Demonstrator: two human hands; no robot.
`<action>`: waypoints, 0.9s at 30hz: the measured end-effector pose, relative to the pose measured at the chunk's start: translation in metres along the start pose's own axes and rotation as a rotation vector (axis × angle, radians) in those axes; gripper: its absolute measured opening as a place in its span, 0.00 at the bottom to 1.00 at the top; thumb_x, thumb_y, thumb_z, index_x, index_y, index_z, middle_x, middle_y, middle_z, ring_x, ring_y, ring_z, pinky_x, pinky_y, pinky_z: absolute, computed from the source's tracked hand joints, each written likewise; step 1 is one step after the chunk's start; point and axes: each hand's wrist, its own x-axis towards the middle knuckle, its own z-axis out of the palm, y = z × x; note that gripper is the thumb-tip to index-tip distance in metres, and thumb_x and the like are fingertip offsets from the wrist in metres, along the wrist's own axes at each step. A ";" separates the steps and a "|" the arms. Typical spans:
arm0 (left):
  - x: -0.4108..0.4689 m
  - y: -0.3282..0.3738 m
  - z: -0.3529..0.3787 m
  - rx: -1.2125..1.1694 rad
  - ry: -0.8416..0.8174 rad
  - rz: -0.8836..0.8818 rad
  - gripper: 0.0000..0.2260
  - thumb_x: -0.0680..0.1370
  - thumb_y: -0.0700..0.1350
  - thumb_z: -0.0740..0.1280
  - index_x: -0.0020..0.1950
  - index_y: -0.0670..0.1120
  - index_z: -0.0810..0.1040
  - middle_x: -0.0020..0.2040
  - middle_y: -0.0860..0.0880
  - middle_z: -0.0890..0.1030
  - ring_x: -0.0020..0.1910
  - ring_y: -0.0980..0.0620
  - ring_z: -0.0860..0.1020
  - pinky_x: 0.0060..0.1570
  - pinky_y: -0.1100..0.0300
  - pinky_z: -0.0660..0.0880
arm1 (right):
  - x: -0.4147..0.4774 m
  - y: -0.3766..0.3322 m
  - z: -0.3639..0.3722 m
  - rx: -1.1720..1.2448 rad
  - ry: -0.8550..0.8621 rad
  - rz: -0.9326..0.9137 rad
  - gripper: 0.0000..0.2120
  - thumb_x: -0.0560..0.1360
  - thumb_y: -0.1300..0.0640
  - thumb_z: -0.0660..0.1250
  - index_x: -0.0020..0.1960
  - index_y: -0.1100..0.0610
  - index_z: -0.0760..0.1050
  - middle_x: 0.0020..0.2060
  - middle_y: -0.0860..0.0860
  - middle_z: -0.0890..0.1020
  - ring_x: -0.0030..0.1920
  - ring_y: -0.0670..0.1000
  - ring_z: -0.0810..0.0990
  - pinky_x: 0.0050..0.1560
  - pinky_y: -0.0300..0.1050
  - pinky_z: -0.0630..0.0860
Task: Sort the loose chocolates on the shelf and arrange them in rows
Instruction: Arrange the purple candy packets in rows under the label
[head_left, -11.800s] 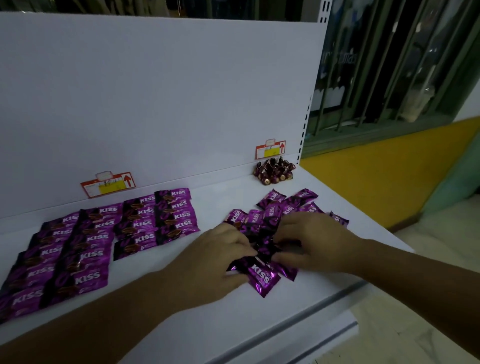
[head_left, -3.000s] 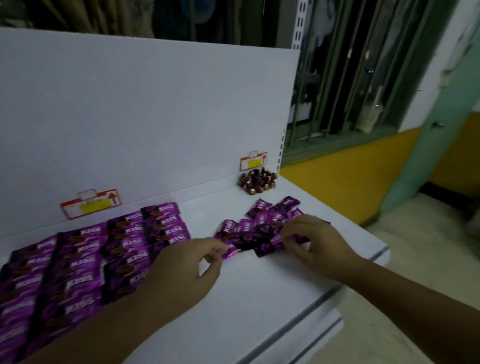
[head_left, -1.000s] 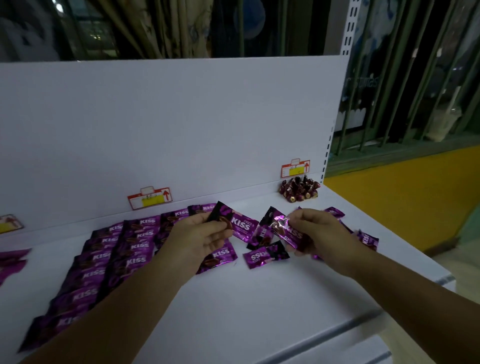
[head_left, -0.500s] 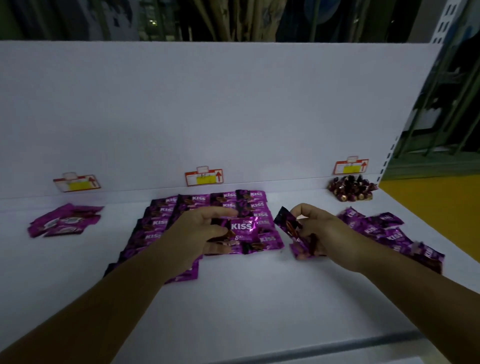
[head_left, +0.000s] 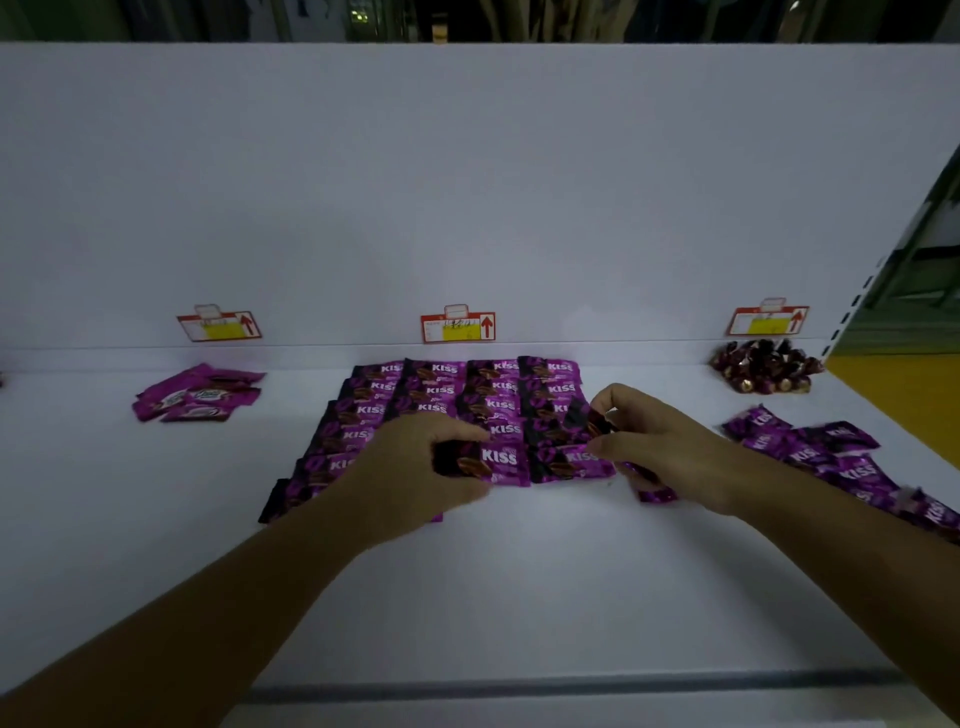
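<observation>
While the left hand (head_left: 415, 475) pinches one packet (head_left: 491, 461) at the front edge of the rows (head_left: 441, 389), the right hand (head_left: 670, 452) grips spare packets (head_left: 592, 423); next, I think, the packet must be laid straight.

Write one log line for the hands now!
left hand: holds purple foil KISS packet | right hand: grips spare purple packets | loose packet pile: unsorted

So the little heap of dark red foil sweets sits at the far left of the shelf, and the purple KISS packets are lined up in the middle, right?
Not quite. The head view shows the heap of dark red foil sweets at the far right of the white shelf. The rows of purple KISS packets do lie in the middle.
</observation>
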 end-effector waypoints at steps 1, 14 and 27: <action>-0.003 -0.001 0.006 0.073 -0.023 0.041 0.21 0.71 0.49 0.72 0.63 0.53 0.75 0.48 0.62 0.74 0.45 0.67 0.71 0.47 0.77 0.63 | -0.001 0.000 0.000 -0.031 0.011 -0.016 0.08 0.75 0.60 0.66 0.46 0.60 0.67 0.25 0.43 0.68 0.23 0.42 0.63 0.28 0.38 0.62; -0.014 -0.010 0.037 0.321 0.064 0.221 0.21 0.71 0.59 0.64 0.61 0.53 0.77 0.55 0.55 0.75 0.56 0.56 0.70 0.58 0.58 0.63 | -0.008 0.016 0.000 -0.657 0.107 -0.280 0.16 0.68 0.45 0.71 0.54 0.47 0.79 0.45 0.38 0.77 0.45 0.39 0.77 0.47 0.38 0.74; -0.039 0.004 0.053 0.343 -0.046 0.299 0.25 0.75 0.59 0.51 0.67 0.49 0.70 0.66 0.54 0.67 0.65 0.57 0.62 0.64 0.61 0.64 | -0.004 0.034 0.021 -0.886 0.106 -0.521 0.18 0.70 0.41 0.64 0.51 0.52 0.81 0.45 0.46 0.83 0.45 0.45 0.80 0.46 0.32 0.71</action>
